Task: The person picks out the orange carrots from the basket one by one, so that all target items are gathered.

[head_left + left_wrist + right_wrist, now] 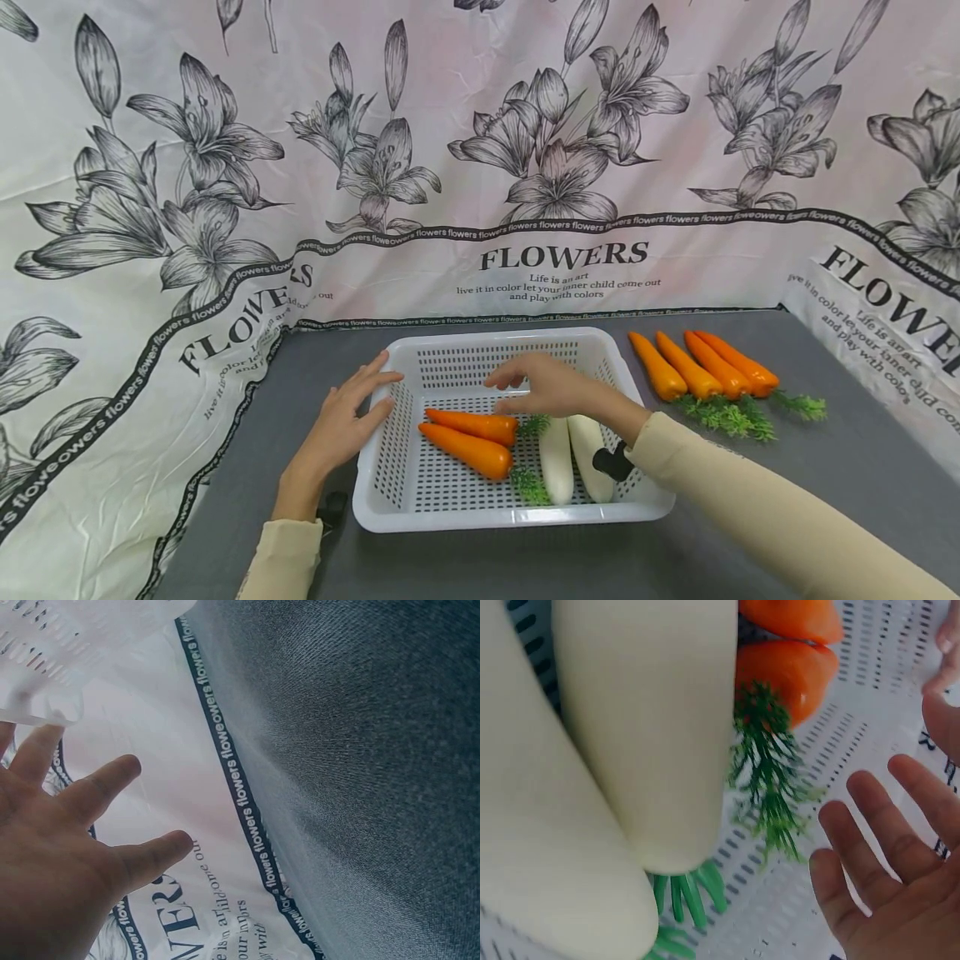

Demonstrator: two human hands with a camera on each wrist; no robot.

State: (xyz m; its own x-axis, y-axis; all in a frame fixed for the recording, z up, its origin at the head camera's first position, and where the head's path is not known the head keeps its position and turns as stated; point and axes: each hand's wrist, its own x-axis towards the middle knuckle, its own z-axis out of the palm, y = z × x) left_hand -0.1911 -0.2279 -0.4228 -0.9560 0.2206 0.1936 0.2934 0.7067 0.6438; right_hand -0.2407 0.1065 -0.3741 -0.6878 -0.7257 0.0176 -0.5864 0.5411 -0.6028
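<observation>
A white plastic basket [510, 517] with slotted walls stands on the grey table. Two orange carrots [468, 450] with leafy green tops lie in its middle. To their right are two white radishes [557, 462], whose short green stems [694, 892] show in the right wrist view. My left hand [345, 412] rests at the basket's left rim, fingers spread. My right hand [543, 383] is over the basket, behind the carrots and radishes. Its fingers [870, 855] are loosely extended and hold nothing.
Several more carrots [701, 367] with green tops [731, 415] lie side by side on the table [787, 483], right of the basket. A white cloth [562, 275] printed with flowers and lettering hangs behind the table and along both sides.
</observation>
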